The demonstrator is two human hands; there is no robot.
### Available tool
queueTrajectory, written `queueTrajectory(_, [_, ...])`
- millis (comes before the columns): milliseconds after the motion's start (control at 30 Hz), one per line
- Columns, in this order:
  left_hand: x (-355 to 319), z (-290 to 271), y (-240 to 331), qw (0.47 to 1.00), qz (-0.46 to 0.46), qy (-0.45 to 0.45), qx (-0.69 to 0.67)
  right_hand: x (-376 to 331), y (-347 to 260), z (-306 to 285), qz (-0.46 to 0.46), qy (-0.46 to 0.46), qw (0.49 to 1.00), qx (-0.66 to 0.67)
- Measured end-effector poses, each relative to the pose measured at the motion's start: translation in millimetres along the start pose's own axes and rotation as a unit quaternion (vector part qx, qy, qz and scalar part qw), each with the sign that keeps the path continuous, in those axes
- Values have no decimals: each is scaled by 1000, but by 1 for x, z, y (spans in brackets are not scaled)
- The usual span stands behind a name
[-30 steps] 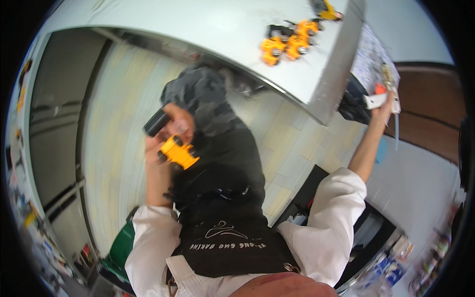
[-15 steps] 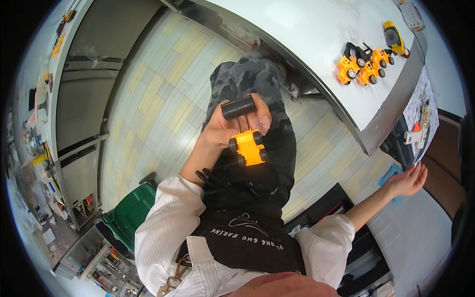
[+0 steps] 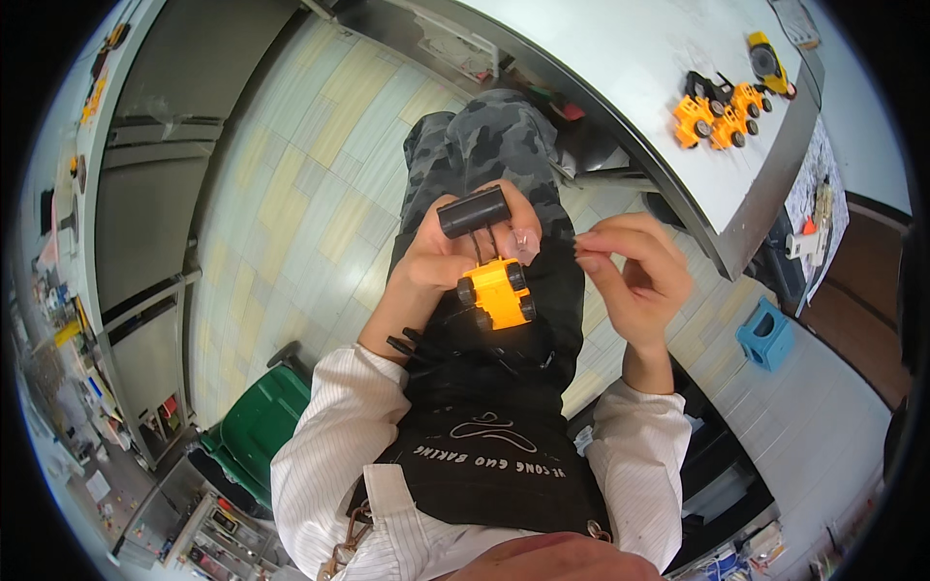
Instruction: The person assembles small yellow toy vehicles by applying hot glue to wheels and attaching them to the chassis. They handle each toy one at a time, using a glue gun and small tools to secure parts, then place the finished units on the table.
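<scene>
My left hand (image 3: 441, 261) holds a small orange toy road roller (image 3: 496, 290) with black wheels and a black front drum (image 3: 473, 211), above my lap. My right hand (image 3: 635, 276) is raised just right of the toy, thumb and forefinger pinched together near its top; whether something tiny sits between them I cannot tell. Both sleeves are white with thin stripes, over a black apron.
A white table (image 3: 630, 68) curves across the top right with several orange toy vehicles (image 3: 717, 114) and a yellow one (image 3: 767, 60) on it. A green bin (image 3: 266, 426) stands at lower left, a blue stool (image 3: 765, 334) at right. Tiled floor lies below.
My right hand has come back from the far right by the table's end to beside the toy. The left hand kept holding the toy.
</scene>
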State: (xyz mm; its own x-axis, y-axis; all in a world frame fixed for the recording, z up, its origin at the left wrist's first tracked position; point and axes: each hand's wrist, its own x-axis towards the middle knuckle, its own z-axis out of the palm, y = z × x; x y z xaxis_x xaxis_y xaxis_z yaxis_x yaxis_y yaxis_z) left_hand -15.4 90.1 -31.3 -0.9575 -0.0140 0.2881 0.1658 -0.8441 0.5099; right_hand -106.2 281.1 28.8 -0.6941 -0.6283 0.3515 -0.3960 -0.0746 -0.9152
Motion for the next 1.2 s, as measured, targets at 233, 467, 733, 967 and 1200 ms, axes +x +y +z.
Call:
queueTrajectory(233, [-5,-1,5,999,-13,34,19,3,4,29,31,-8,997,71])
queueTrajectory(467, [2,-4,0,998,37,-9,42,1,12,47,26,72,988,133])
queueTrajectory(733, [5,0,-2,997,43,-12,68,1,12,45,-12,81,996,43])
queueTrajectory(967, [8,7,-4,992,62,-6,106,-5,12,46,-12,98,995,15])
queueTrajectory(1200, [11,9,-5,984,79,-19,157,-8,19,48,-37,106,994,17])
